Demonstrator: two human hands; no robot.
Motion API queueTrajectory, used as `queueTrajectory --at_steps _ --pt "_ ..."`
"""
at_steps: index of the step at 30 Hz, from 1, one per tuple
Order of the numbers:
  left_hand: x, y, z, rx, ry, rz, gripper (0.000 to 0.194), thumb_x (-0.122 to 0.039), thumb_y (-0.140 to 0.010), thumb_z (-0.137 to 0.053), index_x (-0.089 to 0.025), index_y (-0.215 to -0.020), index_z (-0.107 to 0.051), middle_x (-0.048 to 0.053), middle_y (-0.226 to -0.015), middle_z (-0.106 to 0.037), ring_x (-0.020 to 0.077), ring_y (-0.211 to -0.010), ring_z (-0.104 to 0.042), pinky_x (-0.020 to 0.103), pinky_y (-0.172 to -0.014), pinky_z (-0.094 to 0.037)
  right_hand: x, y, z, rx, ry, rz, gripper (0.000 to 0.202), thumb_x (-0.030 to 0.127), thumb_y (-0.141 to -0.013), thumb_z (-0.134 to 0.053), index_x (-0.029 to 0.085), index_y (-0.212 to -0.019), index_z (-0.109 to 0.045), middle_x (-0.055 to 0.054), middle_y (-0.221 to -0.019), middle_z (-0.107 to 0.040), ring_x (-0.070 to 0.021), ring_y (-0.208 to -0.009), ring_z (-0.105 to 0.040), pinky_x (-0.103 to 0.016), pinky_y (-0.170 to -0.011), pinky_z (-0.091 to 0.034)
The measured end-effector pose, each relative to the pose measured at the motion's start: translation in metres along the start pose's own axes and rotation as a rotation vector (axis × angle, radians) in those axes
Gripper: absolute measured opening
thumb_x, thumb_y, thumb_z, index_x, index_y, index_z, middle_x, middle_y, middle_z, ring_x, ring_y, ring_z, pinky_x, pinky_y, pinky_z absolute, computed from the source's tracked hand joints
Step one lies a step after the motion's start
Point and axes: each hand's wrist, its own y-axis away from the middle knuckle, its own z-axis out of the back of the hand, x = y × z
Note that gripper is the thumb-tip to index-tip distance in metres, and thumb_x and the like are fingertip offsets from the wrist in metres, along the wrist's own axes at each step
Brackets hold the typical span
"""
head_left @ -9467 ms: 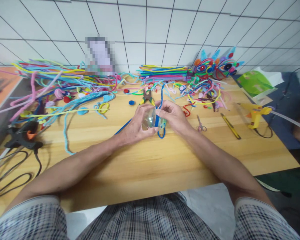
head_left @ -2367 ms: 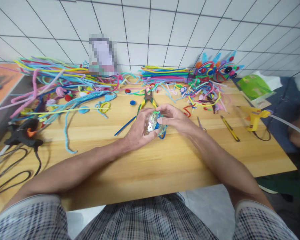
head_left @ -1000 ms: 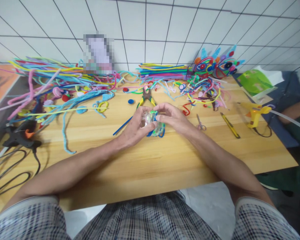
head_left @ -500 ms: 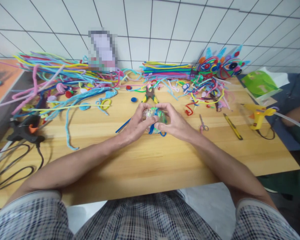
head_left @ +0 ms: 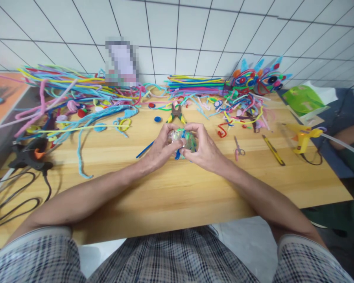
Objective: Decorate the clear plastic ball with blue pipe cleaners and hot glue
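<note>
Right hand (head_left: pixel 207 151), thumb lower than before, and left hand (head_left: pixel 161 150) in shared grip around half-hidden clear ball (head_left: pixel 189 140)

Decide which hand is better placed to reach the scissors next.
Probably the right hand: the scissors lie on its side, and the left hand is farther away. Both hands hold the clear rounded object.

Appears to be a craft workshop. Identifiable by a pale wooden bench (head_left: pixel 171 204) against a white tiled wall (head_left: pixel 162 27), fitted out with a multicoloured bundle of fuzzy stems (head_left: pixel 197 85), yellow plastic glue gun (head_left: pixel 303 139) and slim yellow-and-black utility knife (head_left: pixel 273 149).
</note>
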Motion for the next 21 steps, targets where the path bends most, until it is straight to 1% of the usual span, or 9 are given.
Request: queueTrajectory --at_steps 2,4,6,8,11,14,16,18,21 --pt "0.001 0.0 -0.001 -0.01 0.004 -0.012 0.039 -0.046 -0.094 -0.078 -0.026 -0.118 -0.055 -0.002 -0.099 -0.062 0.0163 -0.086 -0.06 0.029 -0.073 -0.051 0.001 0.001 0.0 -0.022 0.058 0.056 0.054 0.024 -0.085 -0.077 0.029 -0.131 -0.051 -0.014 -0.142 -0.066 -0.0326 -0.135 -0.068 -0.055 -0.119 -0.057" --pt "0.001 0.001 -0.001 -0.019 0.0 -0.019 0.038 -0.044 -0.094 -0.076 -0.025 -0.119 -0.054 -0.002 -0.099 -0.061 0.0161 -0.086 -0.059 0.029 -0.075 -0.051 0.003 0.003 0.0 -0.053 0.136 0.126 0.047 0.021 -0.086 -0.076 0.03 -0.127 -0.054 -0.014 -0.144 -0.066 -0.0343 -0.14 -0.065 -0.057 -0.121 -0.055" --pt "0.0 0.001 -0.001 -0.014 -0.008 -0.012 0.039 -0.043 -0.093 -0.075 -0.024 -0.12 -0.054 -0.002 -0.101 -0.06 0.0164 -0.088 -0.058 0.03 -0.076 -0.05 0.006 0.004 0.0 -0.071 0.213 0.194 0.042 0.019 -0.088 -0.074 0.03 -0.124 -0.057 -0.015 -0.146 -0.066 -0.0358 -0.144 -0.064 -0.059 -0.121 -0.054" --pt "-0.002 0.001 0.0 -0.003 -0.011 -0.003 0.041 -0.041 -0.092 -0.076 -0.023 -0.122 -0.054 -0.001 -0.103 -0.06 0.0174 -0.091 -0.059 0.031 -0.078 -0.05 0.007 0.005 -0.001 -0.075 0.264 0.227 0.039 0.017 -0.089 -0.073 0.03 -0.123 -0.06 -0.015 -0.145 -0.067 -0.0367 -0.143 -0.064 -0.06 -0.121 -0.054" --pt "-0.003 0.001 0.001 0.001 -0.02 -0.007 0.041 -0.041 -0.092 -0.075 -0.023 -0.123 -0.055 0.0 -0.105 -0.06 0.019 -0.095 -0.058 0.032 -0.082 -0.05 0.006 0.007 -0.002 -0.092 0.285 0.217 0.04 0.017 -0.087 -0.075 0.03 -0.123 -0.064 -0.013 -0.144 -0.069 -0.0375 -0.141 -0.066 -0.061 -0.12 -0.054" --pt "-0.003 0.002 0.0 -0.006 -0.022 -0.02 0.043 -0.045 -0.093 -0.075 -0.023 -0.123 -0.054 0.001 -0.108 -0.06 0.0197 -0.098 -0.058 0.033 -0.086 -0.05 0.001 0.008 -0.004 -0.115 0.264 0.206 0.04 0.02 -0.088 -0.077 0.031 -0.125 -0.066 -0.013 -0.144 -0.07 -0.0378 -0.139 -0.067 -0.062 -0.12 -0.055" --pt "-0.003 0.003 -0.001 -0.002 -0.002 -0.018 0.046 -0.049 -0.093 -0.076 -0.024 -0.124 -0.053 0.001 -0.109 -0.06 0.0196 -0.097 -0.059 0.033 -0.084 -0.051 -0.004 0.01 -0.004 -0.129 0.242 0.205 0.04 0.024 -0.089 -0.077 0.031 -0.127 -0.066 -0.013 -0.144 -0.071 -0.0379 -0.139 -0.067 -0.063 -0.12 -0.054" --pt "-0.003 0.003 -0.002 0.012 0.024 -0.006 0.047 -0.052 -0.095 -0.076 -0.025 -0.125 -0.052 0.001 -0.107 -0.06 0.019 -0.092 -0.059 0.032 -0.078 -0.051 -0.008 0.011 -0.006 -0.147 0.228 0.202 0.04 0.027 -0.09 -0.078 0.031 -0.127 -0.066 -0.014 -0.144 -0.071 -0.0379 -0.138 -0.068 -0.064 -0.121 -0.054" --pt "-0.003 0.003 -0.002 0.038 0.052 0.0 0.041 -0.056 -0.102 -0.069 -0.025 -0.124 -0.053 0.001 -0.105 -0.06 0.0181 -0.086 -0.06 0.031 -0.071 -0.052 -0.011 0.013 -0.009 -0.183 0.218 0.218 0.038 0.029 -0.092 -0.078 0.031 -0.128 -0.066 -0.014 -0.144 -0.073 -0.0372 -0.137 -0.069 -0.064 -0.12 -0.055"
